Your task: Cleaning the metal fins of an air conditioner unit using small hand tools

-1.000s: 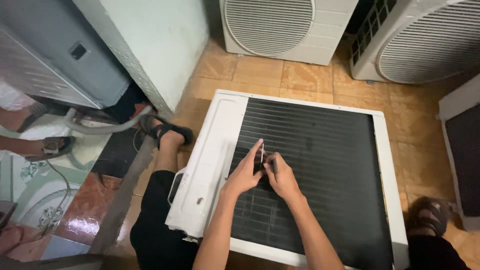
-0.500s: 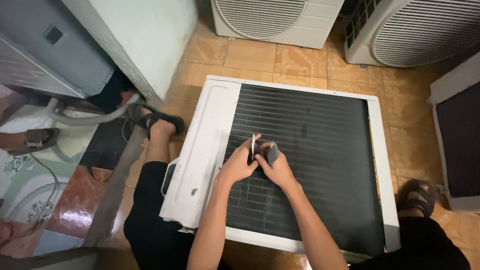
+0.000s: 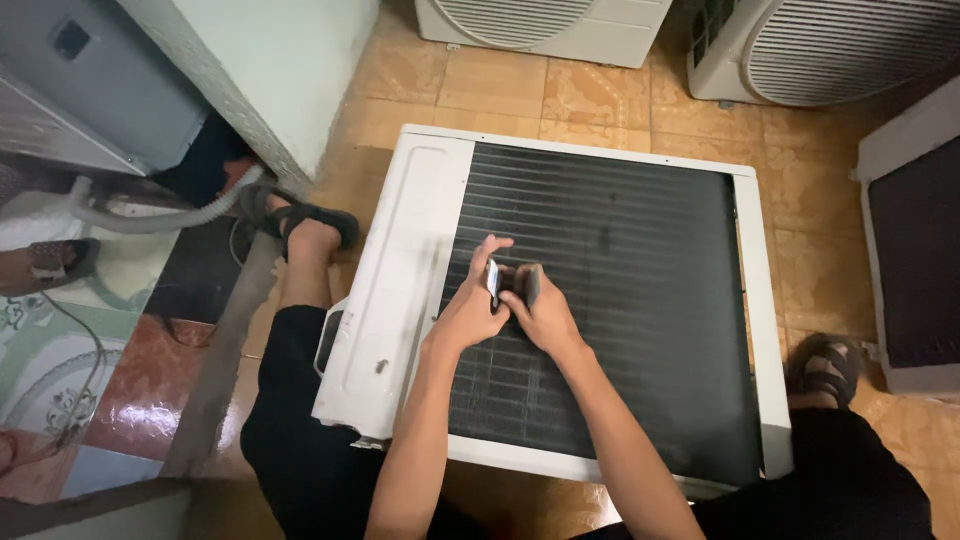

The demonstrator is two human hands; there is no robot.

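Observation:
A white air-conditioner outdoor unit [image 3: 405,260] lies flat on the tiled floor between my legs, its black finned coil [image 3: 640,290] facing up. Both my hands meet over the left part of the coil. My left hand [image 3: 470,305] pinches a thin flat silvery piece [image 3: 491,281] held on edge. My right hand [image 3: 540,305] grips a small dark flat tool [image 3: 532,285] right beside it, the fingers of both hands touching.
Two more white outdoor units with round fan grilles stand at the back, one at the middle [image 3: 545,25] and one at the right [image 3: 830,50]. Another coil panel [image 3: 915,250] lies at the right edge. A grey hose [image 3: 160,215] runs at the left. My sandalled feet [image 3: 310,225] flank the unit.
My view has shifted slightly; the hands stay together on the coil and have slid a little toward me, still gripping the same small pieces.

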